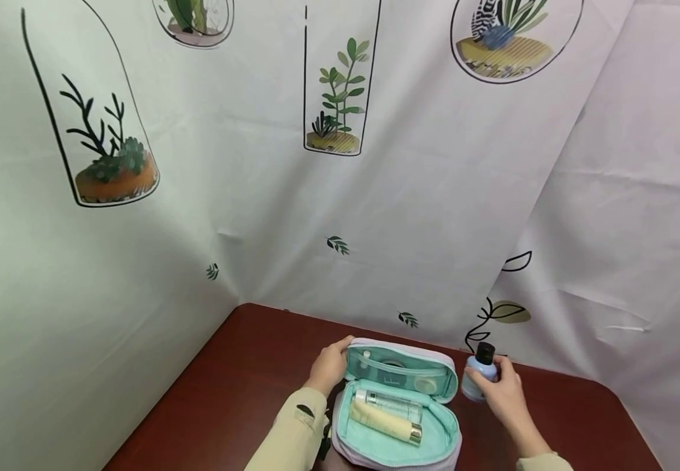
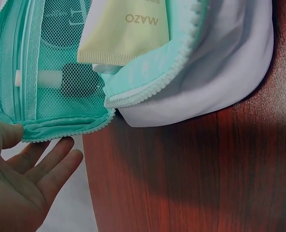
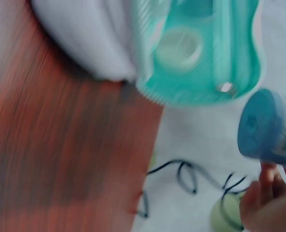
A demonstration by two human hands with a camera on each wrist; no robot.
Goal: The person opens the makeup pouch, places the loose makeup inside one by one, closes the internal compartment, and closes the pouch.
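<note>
A lavender toiletry bag (image 1: pixel 399 451) with mint lining lies unzipped on the table, its lid (image 1: pixel 401 366) raised at the back. My left hand (image 1: pixel 328 365) pinches the lid's left edge; in the left wrist view the thumb is inside the rim and the fingers (image 2: pixel 61 166) behind it. My right hand (image 1: pixel 503 391) grips a blue bottle (image 1: pixel 481 376) with a black cap, held upright right of the lid. The right wrist view shows the bottle's blue base (image 3: pixel 261 125). Inside the bag, a yellow tube (image 1: pixel 381 420) with a gold cap lies beside a clear bottle (image 1: pixel 393 404).
Mesh pockets in the lid hold a small dark-capped bottle (image 2: pixel 78 79) and a round pale container (image 3: pixel 179 48). The dark red wooden table (image 1: pixel 246 373) ends at a white plant-print curtain (image 1: pixel 422 196) behind and to the left.
</note>
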